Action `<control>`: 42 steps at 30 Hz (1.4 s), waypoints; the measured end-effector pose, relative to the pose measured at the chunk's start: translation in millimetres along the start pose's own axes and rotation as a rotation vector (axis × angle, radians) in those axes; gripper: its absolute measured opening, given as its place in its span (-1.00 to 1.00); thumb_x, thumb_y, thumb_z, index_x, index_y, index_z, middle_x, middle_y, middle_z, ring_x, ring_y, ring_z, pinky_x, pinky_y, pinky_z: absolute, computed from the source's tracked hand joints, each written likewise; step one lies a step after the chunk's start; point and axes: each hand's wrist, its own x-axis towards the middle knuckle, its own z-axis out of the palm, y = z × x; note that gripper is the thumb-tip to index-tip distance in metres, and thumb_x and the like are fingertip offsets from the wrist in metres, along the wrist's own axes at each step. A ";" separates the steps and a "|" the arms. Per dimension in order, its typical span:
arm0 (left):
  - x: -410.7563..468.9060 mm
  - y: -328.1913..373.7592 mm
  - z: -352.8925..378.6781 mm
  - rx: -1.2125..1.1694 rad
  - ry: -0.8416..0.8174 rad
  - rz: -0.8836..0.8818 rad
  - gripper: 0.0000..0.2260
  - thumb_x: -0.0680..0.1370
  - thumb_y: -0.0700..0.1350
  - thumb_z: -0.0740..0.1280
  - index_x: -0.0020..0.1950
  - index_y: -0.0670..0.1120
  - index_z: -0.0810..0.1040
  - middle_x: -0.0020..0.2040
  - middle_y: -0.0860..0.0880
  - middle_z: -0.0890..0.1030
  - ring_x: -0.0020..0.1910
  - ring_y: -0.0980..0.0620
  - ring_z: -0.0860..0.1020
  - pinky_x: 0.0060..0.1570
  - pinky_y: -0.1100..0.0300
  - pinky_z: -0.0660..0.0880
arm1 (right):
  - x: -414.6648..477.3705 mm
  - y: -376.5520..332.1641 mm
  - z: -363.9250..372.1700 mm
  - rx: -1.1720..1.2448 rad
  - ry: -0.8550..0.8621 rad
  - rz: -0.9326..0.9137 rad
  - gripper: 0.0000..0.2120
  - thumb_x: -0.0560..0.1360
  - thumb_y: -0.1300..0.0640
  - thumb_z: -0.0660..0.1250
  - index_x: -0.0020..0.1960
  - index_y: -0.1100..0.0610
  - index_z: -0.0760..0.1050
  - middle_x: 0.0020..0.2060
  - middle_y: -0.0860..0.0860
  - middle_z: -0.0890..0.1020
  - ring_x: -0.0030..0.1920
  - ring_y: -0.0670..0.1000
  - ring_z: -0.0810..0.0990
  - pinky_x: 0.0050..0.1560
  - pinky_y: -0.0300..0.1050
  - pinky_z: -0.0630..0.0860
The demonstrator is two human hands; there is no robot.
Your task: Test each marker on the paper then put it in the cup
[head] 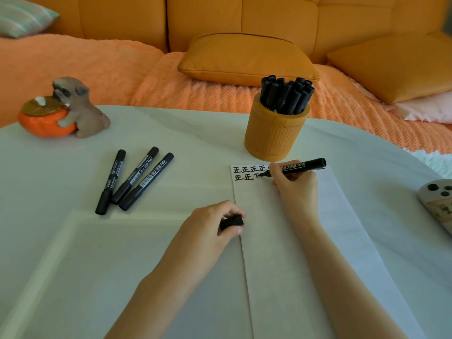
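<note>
My right hand (294, 183) grips an uncapped black marker (304, 164), its tip touching the white paper (281, 241) beside black characters in two rows near the paper's top edge. My left hand (212, 223) rests at the paper's left edge and pinches the marker's black cap (231, 222). Three capped black markers (133, 179) lie side by side on the table to the left. An orange cup (274, 135) stands just behind the paper, with several black markers (286, 94) upright in it.
A dog figurine hugging an orange pot (63, 111) sits at the table's far left. A grey device with dark buttons (437, 204) lies at the right edge. The white table (73, 253) ends at an orange sofa with cushions (244, 59) behind.
</note>
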 end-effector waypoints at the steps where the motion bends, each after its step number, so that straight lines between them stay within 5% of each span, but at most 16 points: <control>1: 0.2 0.0 0.1 0.000 0.000 0.000 -0.82 0.46 -0.10 0.39 -0.08 0.20 0.53 -0.06 0.19 0.64 -0.09 0.14 0.60 0.02 0.08 0.52 | 0.0 -0.2 -0.4 0.012 -0.005 -0.003 -0.74 0.51 0.13 0.36 -0.22 0.33 0.50 -0.44 0.02 0.49 -0.46 -0.14 0.36 -0.45 -0.35 0.27; 7: 0.1 0.8 0.0 0.010 0.003 -0.006 -0.85 0.46 -0.10 0.39 -0.05 0.16 0.55 -0.06 0.19 0.63 -0.10 0.13 0.60 0.01 0.10 0.51 | -1.5 -3.0 -0.3 0.033 -0.045 0.000 -0.82 0.50 0.13 0.37 -0.25 0.16 0.52 -0.48 -0.07 0.51 -0.50 -0.21 0.38 -0.42 -0.39 0.31; 26: 0.0 2.0 -0.6 0.011 -0.003 -0.006 -0.83 0.46 -0.10 0.39 -0.07 0.18 0.54 -0.06 0.20 0.63 -0.10 0.16 0.59 0.01 0.11 0.52 | -2.2 -3.0 0.0 -0.013 -0.038 0.003 -0.73 0.47 0.15 0.37 -0.22 0.37 0.49 -0.42 0.05 0.49 -0.40 -0.10 0.37 -0.43 -0.31 0.28; 42: -0.2 3.7 -0.8 0.014 0.003 -0.003 -0.84 0.46 -0.11 0.39 -0.08 0.17 0.54 -0.07 0.17 0.63 -0.11 0.15 0.59 0.01 0.13 0.51 | -3.3 -3.2 1.3 -0.048 -0.034 0.004 -0.78 0.48 0.15 0.37 -0.29 0.24 0.48 -0.43 0.02 0.54 -0.44 -0.14 0.42 -0.43 -0.34 0.31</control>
